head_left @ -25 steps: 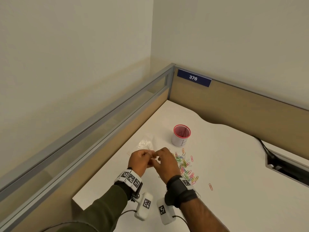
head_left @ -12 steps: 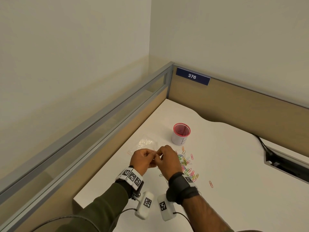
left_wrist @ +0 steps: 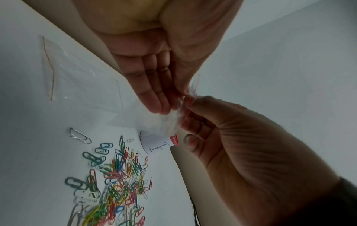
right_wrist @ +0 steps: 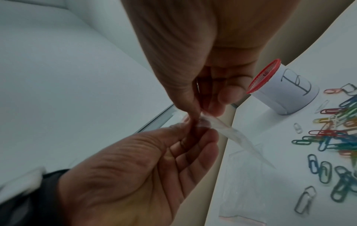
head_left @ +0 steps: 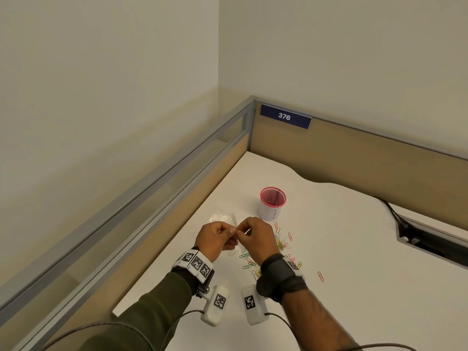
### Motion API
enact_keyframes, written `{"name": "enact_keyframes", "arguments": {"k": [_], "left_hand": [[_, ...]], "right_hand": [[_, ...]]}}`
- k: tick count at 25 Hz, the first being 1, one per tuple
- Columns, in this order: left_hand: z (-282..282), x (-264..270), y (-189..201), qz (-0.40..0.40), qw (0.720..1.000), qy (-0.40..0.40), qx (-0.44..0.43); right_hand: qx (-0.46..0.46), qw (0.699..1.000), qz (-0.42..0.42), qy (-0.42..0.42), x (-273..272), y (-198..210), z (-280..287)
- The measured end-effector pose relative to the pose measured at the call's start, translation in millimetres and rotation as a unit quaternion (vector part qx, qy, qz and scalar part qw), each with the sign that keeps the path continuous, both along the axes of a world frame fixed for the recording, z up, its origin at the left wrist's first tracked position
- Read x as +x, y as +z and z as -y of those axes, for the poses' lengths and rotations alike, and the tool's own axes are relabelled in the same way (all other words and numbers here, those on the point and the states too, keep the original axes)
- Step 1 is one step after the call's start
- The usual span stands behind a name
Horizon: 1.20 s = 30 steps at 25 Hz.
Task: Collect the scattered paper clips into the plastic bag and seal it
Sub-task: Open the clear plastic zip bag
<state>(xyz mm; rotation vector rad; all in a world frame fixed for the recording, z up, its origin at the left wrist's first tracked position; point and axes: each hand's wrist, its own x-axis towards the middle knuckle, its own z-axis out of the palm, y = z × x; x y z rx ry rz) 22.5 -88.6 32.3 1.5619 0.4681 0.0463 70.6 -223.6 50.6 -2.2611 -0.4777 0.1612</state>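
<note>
Above the near left part of the white desk [head_left: 354,224], both hands meet over a small clear plastic bag [left_wrist: 166,120]. The left hand [head_left: 215,239] and the right hand [head_left: 255,239] each pinch its top edge between thumb and fingertips, knuckle to knuckle, the remaining fingers loosely curled. The bag hangs limp below the fingertips, off the surface. The coloured paper clips [head_left: 281,249] lie scattered on the desk just right of and beneath the right hand, one red clip [head_left: 320,276] well apart. A second clear bag [head_left: 222,216] lies flat beyond the left hand. A red mesh cup [head_left: 272,203] wrapped in white paper stands behind the clips. Tan partition panels [head_left: 354,158] with a blue "376" plate [head_left: 285,116] enclose the corner.
</note>
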Motion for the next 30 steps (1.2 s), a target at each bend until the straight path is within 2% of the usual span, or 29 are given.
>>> {"name": "enact_keyframes", "arguments": {"k": [5,10,14,18,20,23,26,30], "left_hand": [[5,7,-1,-0.002,0.999,-0.019,0.049],[21,13,2,-0.02,0.974,-0.055,0.218],[22,15,4,-0.034,0.953,-0.059,0.295],[17,11,7,-0.044,0.942,-0.074,0.324],[14,11,10,-0.037,0.936,-0.083,0.34],[12,12,13,-0.027,0.936,-0.099,0.337],[6,9,10,-0.014,0.937,-0.124,0.326],[-15,-4,0,0.056,0.949,-0.137,0.279]], "right_hand": [[-0.032,0.999,-0.009,-0.017,2,4,5],[-0.057,0.996,-0.024,-0.056,3,-5,5],[-0.066,0.992,-0.027,-0.109,7,-7,6],[-0.051,0.983,-0.022,-0.176,17,-9,16],[-0.032,0.987,-0.027,-0.153,17,-7,17],[-0.034,0.997,-0.057,-0.047,10,-4,10],[-0.055,0.996,-0.026,-0.066,14,-5,8],[-0.014,0.996,-0.034,-0.078,16,-2,12]]}}
